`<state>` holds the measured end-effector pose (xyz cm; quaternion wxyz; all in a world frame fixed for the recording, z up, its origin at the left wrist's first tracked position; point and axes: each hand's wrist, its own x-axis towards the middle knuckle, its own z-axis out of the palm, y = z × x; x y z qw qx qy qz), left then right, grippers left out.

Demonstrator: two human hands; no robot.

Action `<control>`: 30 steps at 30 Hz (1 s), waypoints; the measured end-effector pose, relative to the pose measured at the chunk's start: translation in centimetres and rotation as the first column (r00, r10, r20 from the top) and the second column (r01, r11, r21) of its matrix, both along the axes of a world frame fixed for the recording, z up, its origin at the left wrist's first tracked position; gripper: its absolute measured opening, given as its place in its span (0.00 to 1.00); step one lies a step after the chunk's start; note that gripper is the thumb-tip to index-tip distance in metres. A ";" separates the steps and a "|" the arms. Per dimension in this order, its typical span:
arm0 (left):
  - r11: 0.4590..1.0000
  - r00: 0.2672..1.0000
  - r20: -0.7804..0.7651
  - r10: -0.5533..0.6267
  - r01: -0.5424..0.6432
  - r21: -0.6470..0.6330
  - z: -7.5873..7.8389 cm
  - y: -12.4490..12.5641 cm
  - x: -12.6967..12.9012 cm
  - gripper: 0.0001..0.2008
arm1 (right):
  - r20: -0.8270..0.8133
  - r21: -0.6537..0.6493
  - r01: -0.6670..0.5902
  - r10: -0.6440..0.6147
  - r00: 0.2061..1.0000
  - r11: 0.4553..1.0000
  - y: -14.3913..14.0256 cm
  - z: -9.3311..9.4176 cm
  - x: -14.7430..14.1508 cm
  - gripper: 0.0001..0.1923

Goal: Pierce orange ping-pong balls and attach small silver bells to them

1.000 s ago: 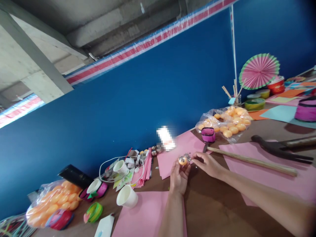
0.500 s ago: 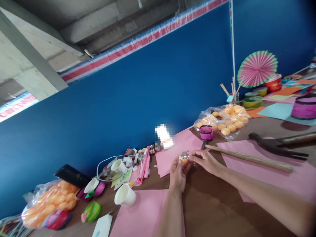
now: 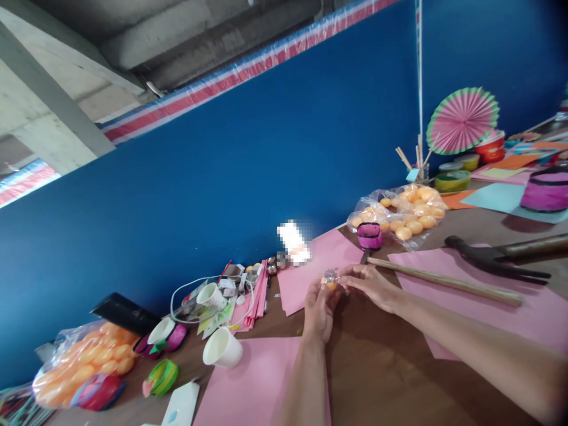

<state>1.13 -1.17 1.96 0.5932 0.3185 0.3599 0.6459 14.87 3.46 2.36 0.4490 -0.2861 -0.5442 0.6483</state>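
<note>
My left hand [image 3: 318,307] is closed around a small orange ball [image 3: 329,285], which looks like a table tennis ball. Shiny silver bits, perhaps foil or sequins, cover its upper side. Close against the ball's right side, my right hand [image 3: 370,287] has its thumb and fingertips pinched together. Whatever they pinch is too small to make out. Under and behind the hands lie the brown table [image 3: 377,373] and a pink paper sheet [image 3: 315,272].
Bags of orange balls [image 3: 410,216] lie back right and far left. A hammer [image 3: 488,260] and a wooden-handled tool [image 3: 448,281] rest at right. A white paper cup [image 3: 222,348] stands left, near a cluttered pile [image 3: 231,296]. A blue partition [image 3: 222,177] rises behind.
The right fingertips have shifted slightly at the ball's side. The left hand keeps its hold on the ball. The whole view has moved a little.
</note>
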 end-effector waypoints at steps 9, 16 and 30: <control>1.000 0.999 -0.035 -0.002 0.003 0.023 0.0 0.0 0.1 0.15 | 0.162 0.223 0.033 -0.071 0.984 0.974 0.0 -0.1 -0.1 0.11; 0.998 0.999 -0.041 0.010 -0.007 0.065 0.3 0.0 0.3 0.14 | 0.192 0.255 -0.007 -0.044 0.980 0.967 0.0 0.0 0.0 0.15; 0.998 0.995 -0.095 0.037 -0.032 0.052 -0.1 0.1 0.1 0.15 | 0.201 0.203 -0.023 -0.019 0.979 0.979 -0.2 0.4 0.1 0.13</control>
